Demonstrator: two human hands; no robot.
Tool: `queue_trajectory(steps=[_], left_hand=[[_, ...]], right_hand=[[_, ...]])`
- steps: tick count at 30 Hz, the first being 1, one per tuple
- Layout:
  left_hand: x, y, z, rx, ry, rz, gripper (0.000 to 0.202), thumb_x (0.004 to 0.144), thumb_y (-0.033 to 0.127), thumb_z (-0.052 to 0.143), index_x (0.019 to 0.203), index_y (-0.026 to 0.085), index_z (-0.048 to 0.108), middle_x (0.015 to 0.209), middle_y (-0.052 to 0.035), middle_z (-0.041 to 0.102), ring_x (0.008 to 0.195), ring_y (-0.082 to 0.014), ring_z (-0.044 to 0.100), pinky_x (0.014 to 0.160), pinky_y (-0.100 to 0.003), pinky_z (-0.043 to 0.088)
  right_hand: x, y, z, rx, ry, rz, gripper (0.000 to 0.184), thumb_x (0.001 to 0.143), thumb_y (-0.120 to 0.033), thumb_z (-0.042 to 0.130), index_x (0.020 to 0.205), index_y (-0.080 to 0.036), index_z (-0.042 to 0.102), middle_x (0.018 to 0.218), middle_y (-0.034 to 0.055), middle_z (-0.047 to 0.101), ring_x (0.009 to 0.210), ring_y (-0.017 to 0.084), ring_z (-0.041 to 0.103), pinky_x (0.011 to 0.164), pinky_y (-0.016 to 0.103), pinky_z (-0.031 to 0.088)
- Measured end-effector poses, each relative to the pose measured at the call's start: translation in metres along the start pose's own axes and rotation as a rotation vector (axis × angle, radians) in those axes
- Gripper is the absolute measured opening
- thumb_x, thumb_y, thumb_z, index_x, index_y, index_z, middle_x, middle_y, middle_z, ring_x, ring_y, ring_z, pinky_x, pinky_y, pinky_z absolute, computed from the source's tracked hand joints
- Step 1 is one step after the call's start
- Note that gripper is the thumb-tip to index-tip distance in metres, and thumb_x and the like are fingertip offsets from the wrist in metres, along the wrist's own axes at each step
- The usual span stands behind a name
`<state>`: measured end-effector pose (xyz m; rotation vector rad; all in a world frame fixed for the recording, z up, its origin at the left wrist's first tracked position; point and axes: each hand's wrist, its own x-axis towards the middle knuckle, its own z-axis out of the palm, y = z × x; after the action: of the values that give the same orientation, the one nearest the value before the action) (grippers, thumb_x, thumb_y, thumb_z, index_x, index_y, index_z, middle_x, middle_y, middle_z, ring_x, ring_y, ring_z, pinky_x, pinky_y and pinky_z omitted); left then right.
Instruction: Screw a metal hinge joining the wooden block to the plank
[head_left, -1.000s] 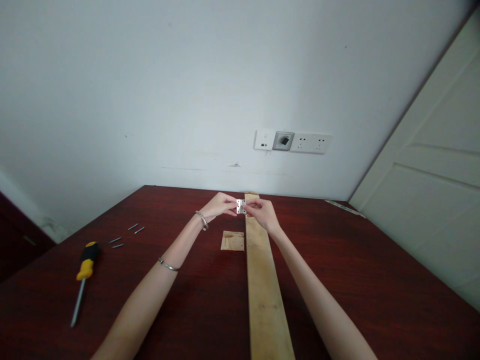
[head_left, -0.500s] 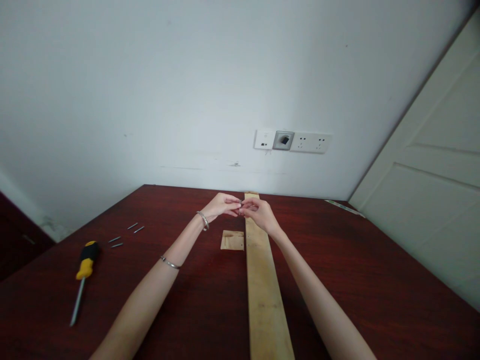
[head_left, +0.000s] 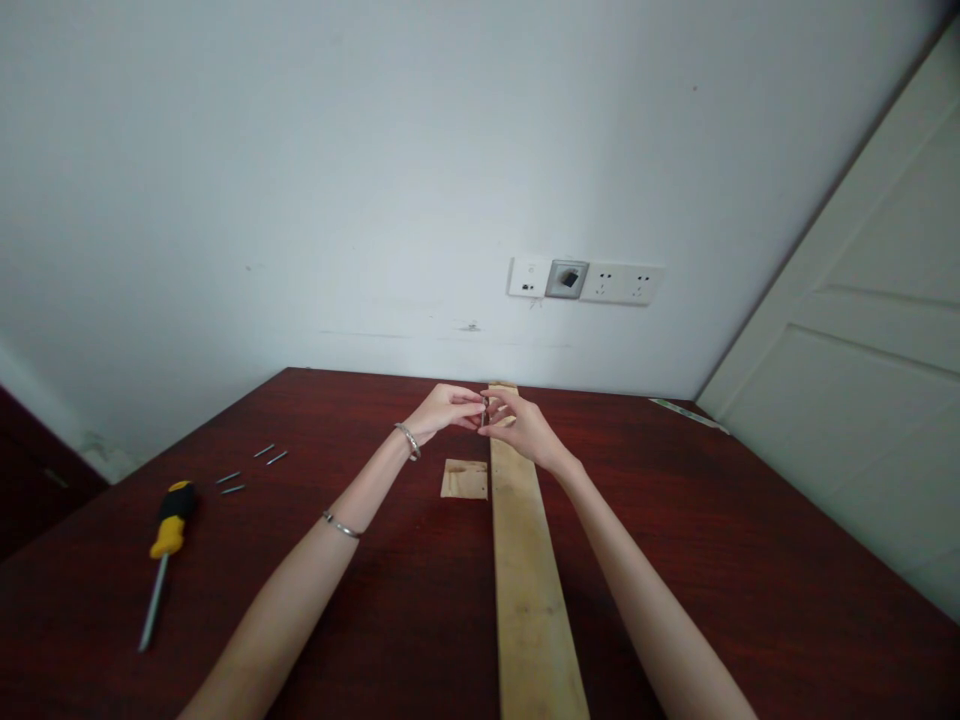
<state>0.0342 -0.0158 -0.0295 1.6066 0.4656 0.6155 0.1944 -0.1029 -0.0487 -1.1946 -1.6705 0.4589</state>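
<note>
Tabletop: hinge (edge-on) between left grip, right grip.

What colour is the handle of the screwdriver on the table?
Yellow and black; the screwdriver handle shows best in the head view.

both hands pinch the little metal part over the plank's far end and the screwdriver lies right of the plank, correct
Not quite. The head view shows the screwdriver lying left of the plank, on the table. The rest holds: the left hand and right hand pinch the small metal part over the plank's far end.
</note>
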Motion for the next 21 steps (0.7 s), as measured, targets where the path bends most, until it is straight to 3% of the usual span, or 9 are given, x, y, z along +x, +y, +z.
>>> queue_trajectory(steps=[7, 12, 21], left_hand=[[0.0010, -0.0007, -0.0030, -0.021, -0.033, 0.017, 0.029, 0.070, 0.031, 0.075, 0.087, 0.008, 0.068, 0.076, -0.0082, 0.066, 0.069, -0.0138, 0.062, 0.065, -0.027, 0.055], [0.0017, -0.0025, -0.0057, -0.055, -0.040, 0.006, 0.027, 0.073, 0.030, 0.072, 0.089, 0.008, 0.068, 0.078, -0.0091, 0.067, 0.069, -0.0151, 0.064, 0.065, -0.028, 0.055], [0.0061, -0.0096, -0.0064, -0.202, 0.024, -0.052, 0.023, 0.075, 0.017, 0.070, 0.097, 0.009, 0.067, 0.087, -0.0106, 0.070, 0.073, -0.0146, 0.066, 0.073, -0.029, 0.055]], right_hand=[[-0.0006, 0.0008, -0.0004, -0.099, 0.030, -0.113, 0.044, 0.073, -0.026, 0.068, 0.116, -0.022, 0.058, 0.103, 0.0071, 0.061, 0.074, 0.012, 0.063, 0.063, 0.027, 0.054], [-0.0001, 0.0008, -0.0041, -0.053, 0.029, -0.093, 0.048, 0.073, -0.035, 0.069, 0.118, -0.023, 0.059, 0.101, 0.0069, 0.063, 0.074, 0.013, 0.064, 0.059, 0.025, 0.053], [-0.0005, 0.0066, -0.0068, 0.029, 0.062, -0.040, 0.048, 0.072, -0.037, 0.071, 0.116, -0.022, 0.060, 0.109, 0.0081, 0.062, 0.083, 0.016, 0.063, 0.068, 0.029, 0.055]])
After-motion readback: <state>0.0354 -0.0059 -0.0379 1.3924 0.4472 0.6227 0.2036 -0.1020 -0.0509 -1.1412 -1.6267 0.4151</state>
